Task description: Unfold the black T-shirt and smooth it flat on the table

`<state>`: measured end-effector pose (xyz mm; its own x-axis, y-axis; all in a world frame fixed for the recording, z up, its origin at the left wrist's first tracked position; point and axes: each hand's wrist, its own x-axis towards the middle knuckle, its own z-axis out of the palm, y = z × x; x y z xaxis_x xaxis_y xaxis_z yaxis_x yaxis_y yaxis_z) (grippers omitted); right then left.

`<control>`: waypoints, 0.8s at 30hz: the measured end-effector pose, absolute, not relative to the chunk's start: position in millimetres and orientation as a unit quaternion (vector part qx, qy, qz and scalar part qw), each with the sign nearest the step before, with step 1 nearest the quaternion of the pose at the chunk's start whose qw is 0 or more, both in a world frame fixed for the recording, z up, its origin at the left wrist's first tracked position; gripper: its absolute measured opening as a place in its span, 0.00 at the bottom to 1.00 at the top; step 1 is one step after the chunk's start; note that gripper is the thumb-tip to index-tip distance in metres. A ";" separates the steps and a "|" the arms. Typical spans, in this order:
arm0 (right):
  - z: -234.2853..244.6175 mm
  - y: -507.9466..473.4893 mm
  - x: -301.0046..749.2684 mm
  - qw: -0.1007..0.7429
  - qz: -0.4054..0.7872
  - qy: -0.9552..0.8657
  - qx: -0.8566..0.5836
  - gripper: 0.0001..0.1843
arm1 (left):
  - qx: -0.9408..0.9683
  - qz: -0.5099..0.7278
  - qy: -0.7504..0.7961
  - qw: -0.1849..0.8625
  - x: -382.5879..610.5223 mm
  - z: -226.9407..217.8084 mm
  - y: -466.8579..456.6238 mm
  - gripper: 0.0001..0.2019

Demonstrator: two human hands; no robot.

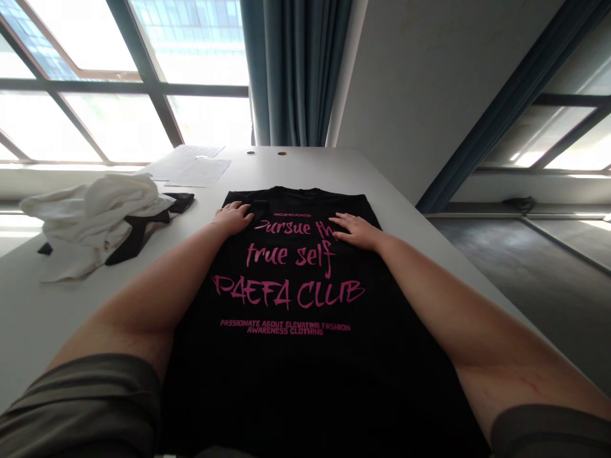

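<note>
A black T-shirt (pixel 305 375) with pink lettering lies spread flat in front of me, its neckline at the far end. My left hand (pixel 233 217) rests flat on the cloth near the upper left edge, fingers stretched out. On the opposite side my right hand (pixel 357 230) lies palm down with its fingers apart, covering the end of the top line of large letters. Both hands press on the fabric without gripping it. The shirt's sleeves do not show, and its lower end runs out of view toward my body.
The shirt lies on a white table (pixel 329 168). To the left is a crumpled heap of white and black clothing (pixel 105 210). Sheets of paper (pixel 198 172) lie behind it. Two round holes sit near the far edge. Beyond hang blue curtains (pixel 296 70) beside windows.
</note>
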<state>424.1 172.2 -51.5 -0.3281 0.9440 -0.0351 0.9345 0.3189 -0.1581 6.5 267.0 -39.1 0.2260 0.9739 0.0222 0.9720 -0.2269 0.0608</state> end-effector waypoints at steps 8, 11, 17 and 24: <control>-53.2 174.4 425.5 0.033 0.072 -0.815 -0.574 0.40 | 0.781 0.034 0.623 0.029 7.4 -37.1 264.2 0.34; -53.3 174.6 425.4 0.030 0.071 -0.815 -0.574 0.40 | 0.782 0.034 0.621 0.029 7.3 -37.3 264.4 0.34; -55.5 176.4 427.2 0.033 0.068 -0.816 -0.572 0.40 | 0.782 0.029 0.622 0.023 7.2 -38.2 265.1 0.35; -54.5 175.7 425.7 0.028 0.065 -0.817 -0.573 0.40 | 0.781 0.029 0.623 0.020 6.8 -39.4 266.7 0.34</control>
